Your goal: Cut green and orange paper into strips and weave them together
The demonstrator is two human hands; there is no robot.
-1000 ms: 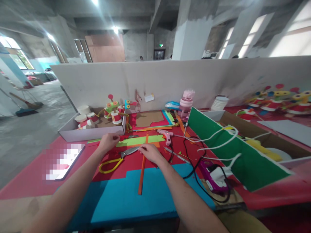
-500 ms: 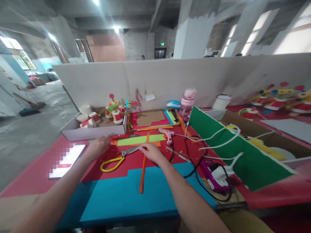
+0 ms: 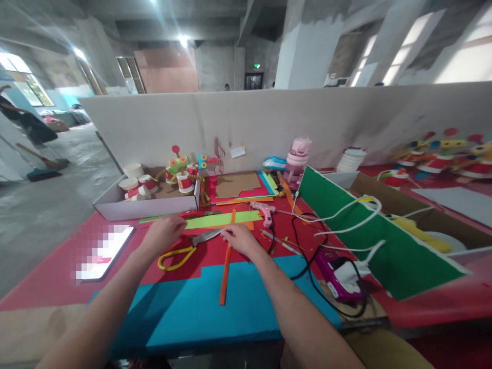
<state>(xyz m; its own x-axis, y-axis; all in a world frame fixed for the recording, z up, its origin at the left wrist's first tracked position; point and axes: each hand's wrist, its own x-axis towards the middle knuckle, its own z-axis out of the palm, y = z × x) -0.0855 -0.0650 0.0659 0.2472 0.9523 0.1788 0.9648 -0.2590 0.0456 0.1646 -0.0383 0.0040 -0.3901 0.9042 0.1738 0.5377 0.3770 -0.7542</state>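
My left hand [image 3: 164, 234] is closed above the red table cover, left of the scissors' blades; what its fingers hold, if anything, is too small to name. My right hand [image 3: 239, 239] is closed in a pinch over the orange strip [image 3: 225, 277], at the tip of the scissors [image 3: 180, 259] with yellow handles. I cannot make out what it pinches. The strip's lower end lies on blue sheets [image 3: 192, 307]. Behind the hands a lime green strip [image 3: 215, 220] lies over an orange one.
A pink glue gun [image 3: 265, 212] lies right of the green strip. A phone [image 3: 107, 253] is at the left. A white box [image 3: 149, 206] holds cups and a toy. At right stand a green-sided box [image 3: 369, 241], white cables and a purple power strip [image 3: 340, 279].
My left hand has moved right, toward my right hand and the scissors. My right hand has barely moved. The view has shifted slightly.
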